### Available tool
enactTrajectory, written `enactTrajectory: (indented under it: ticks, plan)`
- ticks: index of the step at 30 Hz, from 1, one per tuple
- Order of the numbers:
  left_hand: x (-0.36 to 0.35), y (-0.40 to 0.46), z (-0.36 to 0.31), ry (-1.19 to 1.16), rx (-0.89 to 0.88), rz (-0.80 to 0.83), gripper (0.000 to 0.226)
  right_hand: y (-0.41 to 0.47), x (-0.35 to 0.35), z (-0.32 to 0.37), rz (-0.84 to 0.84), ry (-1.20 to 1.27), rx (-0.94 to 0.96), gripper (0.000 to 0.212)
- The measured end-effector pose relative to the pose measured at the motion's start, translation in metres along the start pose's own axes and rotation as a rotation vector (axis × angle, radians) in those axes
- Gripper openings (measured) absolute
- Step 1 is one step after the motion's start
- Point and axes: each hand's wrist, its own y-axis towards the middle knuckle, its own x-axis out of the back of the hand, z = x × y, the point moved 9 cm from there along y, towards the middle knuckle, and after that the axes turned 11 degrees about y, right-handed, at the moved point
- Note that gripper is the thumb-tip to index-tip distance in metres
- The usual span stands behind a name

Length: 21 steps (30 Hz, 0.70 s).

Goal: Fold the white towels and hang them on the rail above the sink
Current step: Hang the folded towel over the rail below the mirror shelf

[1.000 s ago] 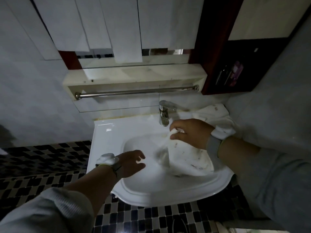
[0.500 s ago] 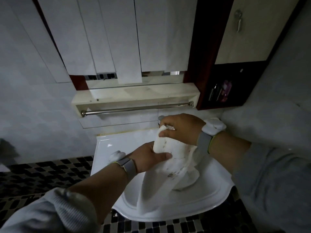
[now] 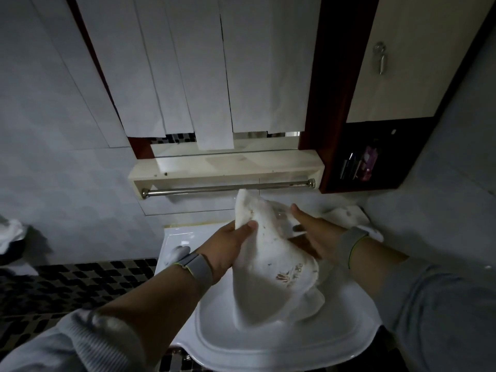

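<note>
A: Up it comes! Since a moment ago the white embroidered cloth towel point(image 3: 271, 267) has risen clear of the white ceramic sink point(image 3: 281, 345), top corner now just below the chrome metal rail point(image 3: 228, 187).

B: Left hand point(image 3: 228, 247) pinches the upper edge, thumb on top. Right hand point(image 3: 316, 234) grips the far side, its fingers partly buried in the folds.

A: Lower half drapes over the basin. The tap's hidden behind the cloth.

B: Second crumpled white towel point(image 3: 346, 213) on the counter's back right corner, partly blocked by the right wrist. Dim light; the embroidery is hard to read.
</note>
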Motion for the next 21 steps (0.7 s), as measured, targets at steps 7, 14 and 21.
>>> enactTrajectory:
  ticks: [7, 14, 21]
  plan:
    - [0.001, 0.010, -0.009, -0.198, 0.092, -0.093, 0.023, 0.001, -0.017, -0.007, 0.286, 0.221, -0.047, 0.064]
    - [0.006, 0.028, 0.001, -0.335, 0.191, -0.224, 0.060, 0.021, -0.011, 0.031, 0.318, 0.231, 0.162, 0.050]
    - [0.007, 0.036, 0.003, -0.442, 0.192, -0.253, 0.058, 0.041, -0.009, 0.042, 0.285, 0.230, 0.178, 0.051]
